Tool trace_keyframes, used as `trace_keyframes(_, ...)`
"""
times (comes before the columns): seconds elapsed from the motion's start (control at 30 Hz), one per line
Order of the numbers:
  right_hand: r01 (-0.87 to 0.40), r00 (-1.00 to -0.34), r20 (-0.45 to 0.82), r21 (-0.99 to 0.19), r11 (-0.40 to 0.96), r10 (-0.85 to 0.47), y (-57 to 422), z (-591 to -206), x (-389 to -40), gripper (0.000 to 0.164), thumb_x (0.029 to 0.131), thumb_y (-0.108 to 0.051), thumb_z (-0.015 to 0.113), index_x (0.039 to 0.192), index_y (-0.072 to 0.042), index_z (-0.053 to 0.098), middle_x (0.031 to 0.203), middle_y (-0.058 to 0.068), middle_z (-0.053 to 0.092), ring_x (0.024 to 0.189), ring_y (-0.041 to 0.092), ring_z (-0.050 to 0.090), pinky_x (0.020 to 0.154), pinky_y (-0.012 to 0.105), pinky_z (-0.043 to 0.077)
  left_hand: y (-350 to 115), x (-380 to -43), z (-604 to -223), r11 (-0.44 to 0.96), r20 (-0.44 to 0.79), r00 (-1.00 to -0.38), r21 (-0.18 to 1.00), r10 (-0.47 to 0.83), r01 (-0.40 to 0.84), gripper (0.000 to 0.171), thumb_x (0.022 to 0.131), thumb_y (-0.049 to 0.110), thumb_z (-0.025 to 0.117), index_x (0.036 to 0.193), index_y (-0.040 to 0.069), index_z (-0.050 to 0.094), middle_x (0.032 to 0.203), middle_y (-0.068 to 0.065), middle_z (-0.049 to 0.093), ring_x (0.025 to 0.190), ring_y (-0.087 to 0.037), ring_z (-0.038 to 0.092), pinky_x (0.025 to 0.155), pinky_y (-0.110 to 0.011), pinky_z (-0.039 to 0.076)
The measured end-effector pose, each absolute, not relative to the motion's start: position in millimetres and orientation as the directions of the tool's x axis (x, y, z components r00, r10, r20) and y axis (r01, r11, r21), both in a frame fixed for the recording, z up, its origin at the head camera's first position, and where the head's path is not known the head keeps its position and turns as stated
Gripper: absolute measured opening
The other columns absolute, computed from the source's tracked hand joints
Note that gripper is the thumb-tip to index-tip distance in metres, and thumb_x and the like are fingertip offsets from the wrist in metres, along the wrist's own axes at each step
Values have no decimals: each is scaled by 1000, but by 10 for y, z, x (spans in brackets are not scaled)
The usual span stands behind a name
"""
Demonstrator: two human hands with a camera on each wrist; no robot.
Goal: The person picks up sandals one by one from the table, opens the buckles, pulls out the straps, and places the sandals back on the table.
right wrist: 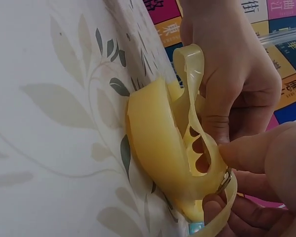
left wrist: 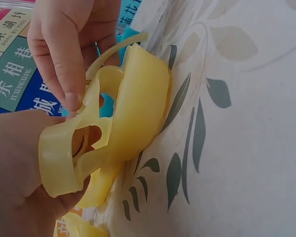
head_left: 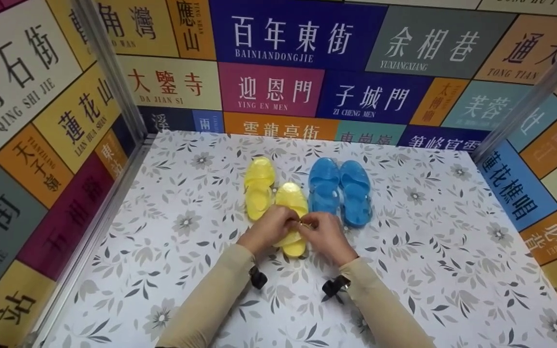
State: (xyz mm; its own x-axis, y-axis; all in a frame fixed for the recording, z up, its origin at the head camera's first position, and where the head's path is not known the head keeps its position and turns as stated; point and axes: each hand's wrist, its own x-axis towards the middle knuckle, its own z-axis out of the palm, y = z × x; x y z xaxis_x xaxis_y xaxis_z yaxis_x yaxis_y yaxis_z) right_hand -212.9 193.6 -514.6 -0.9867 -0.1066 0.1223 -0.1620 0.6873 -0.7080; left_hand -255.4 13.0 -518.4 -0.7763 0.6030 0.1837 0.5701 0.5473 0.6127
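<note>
Both hands meet over a yellow jelly sandal [head_left: 290, 193] standing on the patterned tabletop, its toe pointing away. The left hand [head_left: 271, 224] grips the sandal's side and strap from the left; some of its fingertips are hidden behind the strap [left wrist: 56, 168]. From the other side the right hand [head_left: 324, 234] pinches the ankle strap [right wrist: 219, 222] beside a small metal buckle [right wrist: 226, 181]. In the right wrist view the strap's free end hangs below the buckle, near the right fingertips. Whether the strap is fastened cannot be told.
A second yellow sandal [head_left: 259, 188] lies to the left, slightly farther back. Two blue sandals [head_left: 324, 181] stand side by side just right of the hands. Sign-printed walls [head_left: 278, 87] enclose the white floral tabletop [head_left: 443, 232] at the back and both sides.
</note>
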Motion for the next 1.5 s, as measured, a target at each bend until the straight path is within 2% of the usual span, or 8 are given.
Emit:
trace_keyframes(0.27, -114, -993, 83, -773, 624, -78, 1982, -5152, -2118, 11, 91, -18, 81, 100, -12, 82, 93, -1, 77, 85, 15, 67, 77, 35, 55, 102, -2531, -5219, 497, 239, -775, 649, 585, 575, 14, 96, 3, 73, 106, 7, 82, 100, -5, 80, 94, -16, 73, 88, -25, 58)
trace_keyframes(0.5, -132, -991, 110, -809, 573, -73, 2003, -5185, -2113, 10, 94, -14, 79, 100, -6, 80, 93, 4, 79, 85, 18, 73, 79, 36, 60, 93, -2534, -5244, 456, 319, -740, 624, 592, 634, 12, 97, 3, 73, 105, 4, 82, 100, -8, 80, 96, -21, 75, 87, -30, 60)
trace_keyframes(0.83, -141, -988, 149, -816, 560, -33, 2035, -5210, -2091, 10, 91, -12, 83, 98, -6, 81, 92, 6, 79, 83, 20, 75, 75, 33, 61, 97, -2523, -5251, 400, 299, -740, 689, 602, 604, 15, 98, 10, 75, 110, 8, 82, 103, -5, 80, 96, -15, 75, 86, -22, 59)
trace_keyframes(1.17, -114, -993, 103, -846, 521, -51, 2078, -5222, -2104, 11, 92, -17, 83, 99, -9, 81, 94, 2, 79, 88, 18, 75, 79, 33, 61, 119, -2531, -5233, 432, 255, -784, 718, 566, 545, 10, 98, 5, 72, 103, 6, 81, 97, -4, 79, 90, -15, 72, 82, -26, 59)
trace_keyframes(1.5, -117, -993, 101, -858, 501, -58, 2107, -5208, -2094, 11, 91, -12, 82, 100, -6, 80, 96, 5, 79, 91, 20, 74, 83, 34, 60, 54, -2551, -5222, 462, 298, -798, 688, 523, 560, 9, 99, 2, 69, 99, 4, 79, 96, -6, 77, 88, -19, 71, 80, -29, 59)
